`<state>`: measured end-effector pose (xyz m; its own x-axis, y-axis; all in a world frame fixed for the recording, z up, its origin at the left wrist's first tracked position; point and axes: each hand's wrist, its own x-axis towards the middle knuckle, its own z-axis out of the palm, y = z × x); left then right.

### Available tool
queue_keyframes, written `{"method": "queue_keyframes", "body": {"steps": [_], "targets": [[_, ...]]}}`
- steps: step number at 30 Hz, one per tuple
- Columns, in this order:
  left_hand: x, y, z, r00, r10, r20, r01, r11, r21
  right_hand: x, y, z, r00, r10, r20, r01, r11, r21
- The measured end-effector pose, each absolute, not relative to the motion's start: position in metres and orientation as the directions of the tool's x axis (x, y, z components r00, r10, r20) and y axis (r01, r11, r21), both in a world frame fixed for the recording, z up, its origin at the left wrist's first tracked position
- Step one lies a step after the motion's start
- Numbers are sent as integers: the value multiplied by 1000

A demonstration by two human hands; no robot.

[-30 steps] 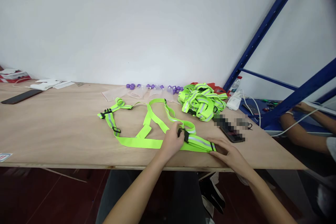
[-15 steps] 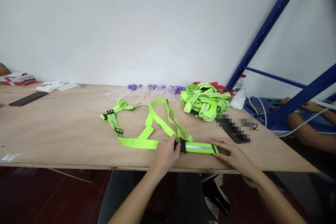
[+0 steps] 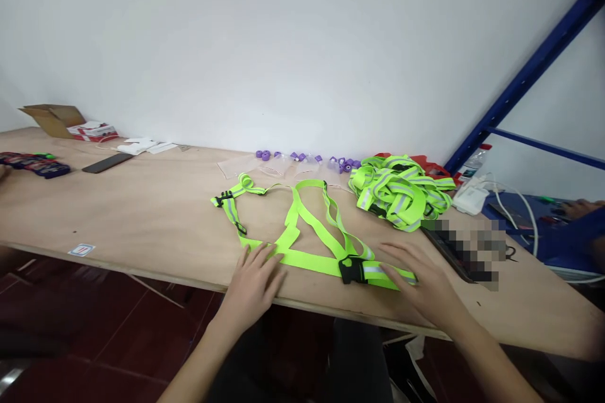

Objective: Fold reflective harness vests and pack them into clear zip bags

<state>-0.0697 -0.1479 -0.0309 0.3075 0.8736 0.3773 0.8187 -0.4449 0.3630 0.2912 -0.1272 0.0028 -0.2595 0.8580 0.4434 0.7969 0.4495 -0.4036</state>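
A neon-green strap harness (image 3: 312,260) with grey reflective stripes lies spread near the table's front edge. My left hand (image 3: 255,280) rests on its lower strap, fingers spread and not closed round it. At the strap's right part sits a black buckle (image 3: 352,269). My right hand (image 3: 416,277) is over the striped end right of the buckle, its fingers apart, the thumb near the strap. Black sliders (image 3: 240,228) show on the harness's left side. A heap of similar green straps (image 3: 401,192) lies behind my right hand.
Purple rolls (image 3: 297,156) and clear bags (image 3: 274,165) line the wall. A phone (image 3: 449,255), partly pixelated, lies right of my right hand. Farther right are a white power strip (image 3: 470,195), a bottle (image 3: 474,164) and a blue frame (image 3: 524,79). An open carton (image 3: 57,119) stands far left.
The view has swung left. My left hand has let go of the buckle and moved left along the strap. My right hand's fingers have spread over the strap end.
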Motion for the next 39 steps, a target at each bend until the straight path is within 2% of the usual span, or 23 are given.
{"method": "queue_keyframes", "body": {"steps": [3,6,10,13,15,17,19,22,26,28,33,39], "targets": [[-70,-152,-42,328,892,310,843,-425,329,226,-118,10,-481,764,430,722,623,-301],[-64,-157,-43,323,889,324,842,-426,330,168,-108,6,-686,634,358,587,772,-244],[-81,-155,-37,304,871,386,762,-465,450,125,-103,-10,-795,549,257,496,833,-244],[-117,-144,-34,72,885,460,764,-346,545,117,-105,-17,-811,565,149,511,809,-289],[-143,-131,-34,-101,885,454,834,-173,524,116,-108,-17,-804,587,98,533,784,-319],[-162,-116,-34,-164,906,390,877,-47,479,117,-110,-15,-794,603,74,548,763,-344],[-171,-101,-35,-85,930,358,901,-82,427,119,-110,-15,-787,615,58,555,745,-370],[-172,-84,-33,140,924,355,885,-278,374,120,-110,-17,-778,626,57,551,723,-416],[-170,-72,-21,328,889,321,816,-437,378,122,-110,-19,-766,639,67,544,701,-460],[-169,-67,-13,334,902,273,840,-417,347,122,-111,-19,-761,645,68,545,693,-472],[-156,-54,-4,228,958,177,950,-258,175,122,-111,-19,-757,649,78,542,689,-482],[-136,-52,-19,217,949,229,952,-258,167,122,-110,-26,-731,663,163,509,688,-517]]}}
